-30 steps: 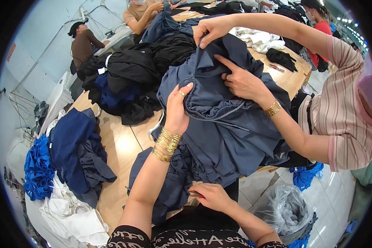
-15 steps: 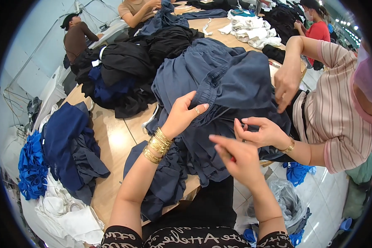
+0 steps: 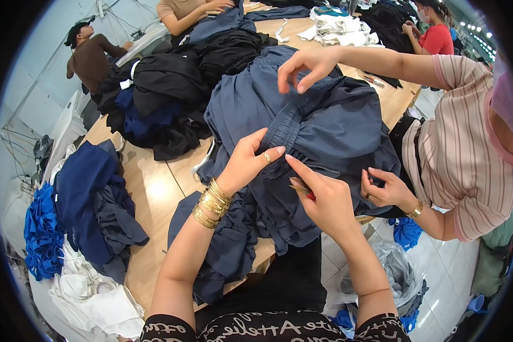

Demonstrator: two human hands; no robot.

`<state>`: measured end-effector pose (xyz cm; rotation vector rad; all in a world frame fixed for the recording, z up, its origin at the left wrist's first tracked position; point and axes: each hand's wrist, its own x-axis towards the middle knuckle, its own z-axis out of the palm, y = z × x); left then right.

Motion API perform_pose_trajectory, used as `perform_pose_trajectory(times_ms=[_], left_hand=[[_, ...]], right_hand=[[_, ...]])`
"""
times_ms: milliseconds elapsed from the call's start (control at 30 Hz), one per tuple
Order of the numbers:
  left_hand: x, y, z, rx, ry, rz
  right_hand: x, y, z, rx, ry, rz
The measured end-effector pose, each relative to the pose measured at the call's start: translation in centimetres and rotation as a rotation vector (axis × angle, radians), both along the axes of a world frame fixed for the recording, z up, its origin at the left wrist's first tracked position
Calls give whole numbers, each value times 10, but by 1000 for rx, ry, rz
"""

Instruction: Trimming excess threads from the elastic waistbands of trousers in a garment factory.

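A pile of slate-blue garments (image 3: 239, 100) with gathered elastic waistbands lies in front of me. Between thumb and fingers, my left hand (image 3: 251, 159) pinches a ribbed waistband (image 3: 282, 128) near the middle of the pile. My right hand (image 3: 330, 205) is just right of it, index finger stretched toward the left thumb. Tucked in its curled fingers is a small red-and-metal tool (image 3: 310, 195); the palm hides most of it. A co-worker's hand (image 3: 310, 68) hovers over the far side of the pile, fingers bent. Their other hand (image 3: 385, 191) is at the pile's right edge.
Black garments (image 3: 165, 80) are heaped at the back left. Navy cloth (image 3: 91, 188), bright-blue cloth (image 3: 43, 228) and white cloth (image 3: 91, 290) lie along the left. A clear plastic bag (image 3: 393, 273) stands on the tiled floor. Other people work around the table (image 3: 159, 188).
My right hand has moved slightly down, its fingertip now close to my left thumb. One co-worker's hand has swung left over the pile; the other has drawn back right, away from my right hand.
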<state>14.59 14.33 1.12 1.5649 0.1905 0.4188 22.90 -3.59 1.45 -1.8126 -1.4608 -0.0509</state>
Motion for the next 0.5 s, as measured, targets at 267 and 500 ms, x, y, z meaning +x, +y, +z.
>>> perform_pose_trajectory(times_ms=[267,500], left_hand=[[-4,7,-14,229,84,27],[-19,18,-26,222,147,88]], right_hand=[[50,9,31,37,-17,-106],[82,35,-16,94,-54,-5]])
